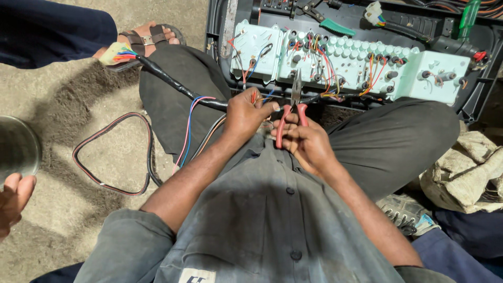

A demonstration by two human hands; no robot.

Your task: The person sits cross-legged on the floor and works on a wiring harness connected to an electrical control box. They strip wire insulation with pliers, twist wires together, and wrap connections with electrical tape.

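The person sits on the ground in a grey shirt (262, 220) and dark trousers (398, 136), both forearms extended forward over the lap. The right hand (306, 141) grips the red handles of the pliers (293, 112), fingers wrapped around both handles and clamped on them; the pliers point away from the body, and the nose rises in front of the panel, its tip among the wires there. The left hand (246, 115) lies just beside the pliers, fingers closed together and pinching thin wires (259, 97) at the end of the black harness (178, 84). The harness runs left across the knee to a plug (115, 52) with coloured leads, near a sandalled foot (149, 36). Loose wires in red, blue and black (112, 152) loop on the sandy ground (68, 105) to the left. At the left edge another person's hand (13, 202) holds a glass (18, 149). A rag (466, 173) lies at the right. Beyond the hands stands the pale green panel (346, 63), studded with sockets and coloured wiring, resting in a black housing (220, 31).
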